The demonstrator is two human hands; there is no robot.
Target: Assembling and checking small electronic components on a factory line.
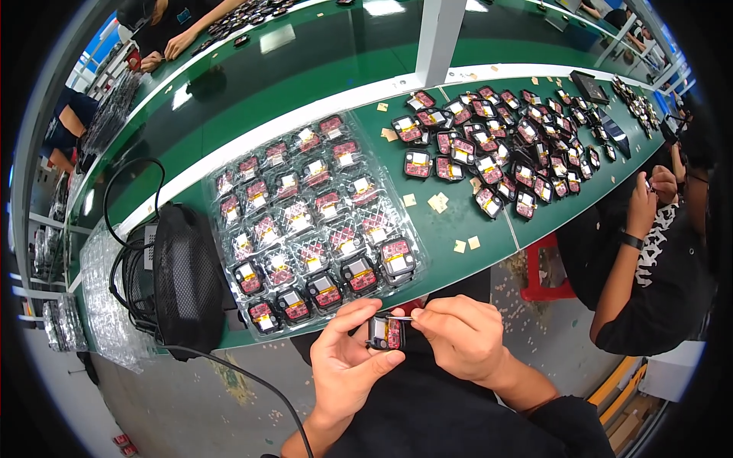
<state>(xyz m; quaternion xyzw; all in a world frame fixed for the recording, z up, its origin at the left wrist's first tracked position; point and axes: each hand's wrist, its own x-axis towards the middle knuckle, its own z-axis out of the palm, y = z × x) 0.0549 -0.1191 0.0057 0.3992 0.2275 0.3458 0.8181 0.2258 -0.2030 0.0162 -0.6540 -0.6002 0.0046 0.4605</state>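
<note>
Left hand (347, 359) grips small black module (385, 333) below green bench (443, 229) edge; right hand (462, 336) pinches thin tool at its top. Clear tray (221, 179) of modules just beyond.

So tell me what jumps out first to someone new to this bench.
First, the clear plastic tray on the green table, its pockets filled with small red-and-black electronic modules. To its right lies a loose scatter of the same modules near a co-worker's arm. Close in, the left hand holds one small module while the right hand works at its top edge.
</note>
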